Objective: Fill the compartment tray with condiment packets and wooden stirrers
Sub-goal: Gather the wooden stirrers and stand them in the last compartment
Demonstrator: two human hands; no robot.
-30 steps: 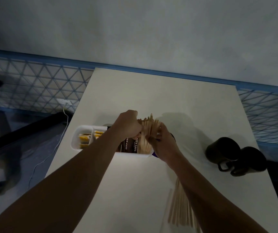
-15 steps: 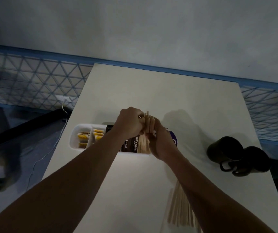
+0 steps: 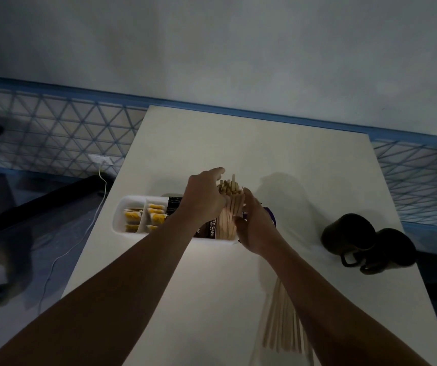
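A white compartment tray (image 3: 122, 216) sits on the pale table (image 3: 238, 149). Its left compartments hold yellow packets (image 3: 156, 216); dark packets (image 3: 212, 229) stand further right. A bundle of wooden stirrers (image 3: 229, 207) stands upright in the tray's right end. My left hand (image 3: 203, 200) grips the bundle from the left, and my right hand (image 3: 255, 224) holds it from the right. A purple packet (image 3: 271, 216) shows just behind my right hand. More loose stirrers (image 3: 281, 323) lie on the table under my right forearm.
Two dark mugs (image 3: 365, 241) lie close together at the table's right side. A white cable (image 3: 80, 241) hangs off the left edge, down to the floor. The wall runs along the table's far edge.
The stirrer tops were pressed tight between both hands half a second ago; now they stand a little looser and taller. Both hands stay at the bundle.
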